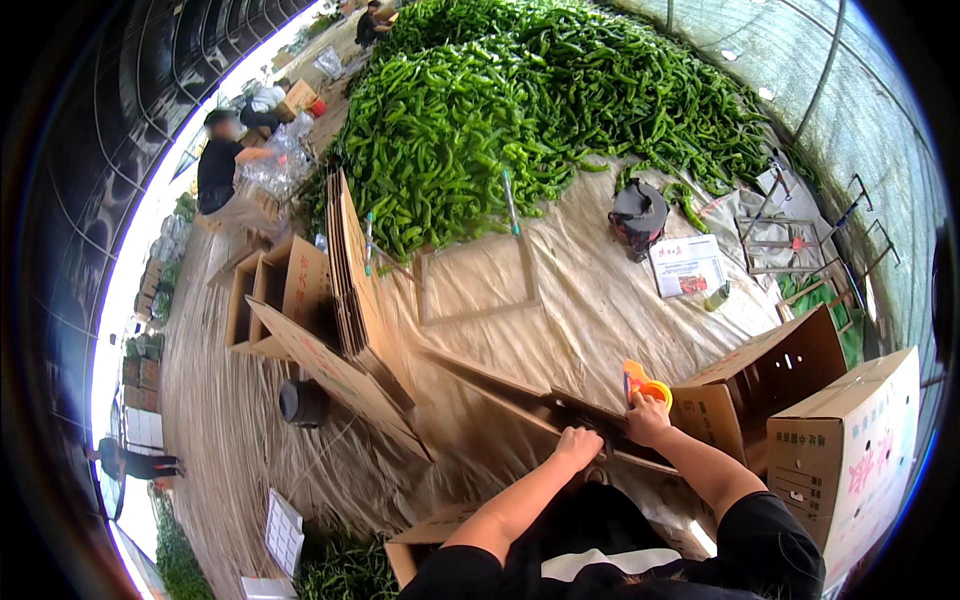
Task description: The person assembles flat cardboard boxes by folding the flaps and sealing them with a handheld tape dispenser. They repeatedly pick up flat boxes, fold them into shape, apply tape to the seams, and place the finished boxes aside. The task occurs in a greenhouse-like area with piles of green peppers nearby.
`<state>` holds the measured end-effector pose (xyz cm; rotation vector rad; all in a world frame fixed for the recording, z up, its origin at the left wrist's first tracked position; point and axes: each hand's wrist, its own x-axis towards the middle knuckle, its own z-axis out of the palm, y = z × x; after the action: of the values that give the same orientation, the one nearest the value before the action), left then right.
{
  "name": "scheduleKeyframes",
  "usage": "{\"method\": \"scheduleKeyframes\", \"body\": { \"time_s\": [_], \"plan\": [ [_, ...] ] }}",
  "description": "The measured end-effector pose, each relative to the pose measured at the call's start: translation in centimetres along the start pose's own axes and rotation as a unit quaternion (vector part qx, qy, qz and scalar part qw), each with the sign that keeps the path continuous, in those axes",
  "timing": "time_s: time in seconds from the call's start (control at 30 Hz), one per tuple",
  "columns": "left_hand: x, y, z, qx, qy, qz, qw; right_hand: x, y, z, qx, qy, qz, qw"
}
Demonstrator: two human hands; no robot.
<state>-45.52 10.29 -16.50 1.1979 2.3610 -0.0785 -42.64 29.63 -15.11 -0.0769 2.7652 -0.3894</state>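
Taping a flattened cardboard box [560,410] on the tarp floor.
Left hand [578,446] at 6 o'clock, fingers pressed flat on the box; right hand [648,418] gripping an orange tape dispenser [642,385]. Best pulled straight along the seam. Beyond, at 12 o'clock, green pepper pile [540,90].

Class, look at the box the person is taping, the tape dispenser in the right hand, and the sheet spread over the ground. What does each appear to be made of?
Box: brown corrugated cardboard, matte, judging by its flat folded panels.
Tape dispenser, held by the right hand: probably moulded plastic, glossy orange and yellow.
Ground sheet: likely thin plastic film, translucent, wrinkled and shiny.
The left hand presses on the box.
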Motion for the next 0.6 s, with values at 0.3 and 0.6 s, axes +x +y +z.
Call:
{"method": "scheduleKeyframes", "body": {
  "time_s": [0.3,0.6],
  "plan": [
    [-9.3,-3.3,-6.6,0.066,0.054,0.169,0.982,5.5,5.0,-9.0,0.041,0.125,0.128,0.983],
    [-13.2,-9.8,-0.3,0.150,0.036,0.231,0.961,6.8,9.4,-10.2,0.086,0.213,0.387,0.893]
  ]
}}
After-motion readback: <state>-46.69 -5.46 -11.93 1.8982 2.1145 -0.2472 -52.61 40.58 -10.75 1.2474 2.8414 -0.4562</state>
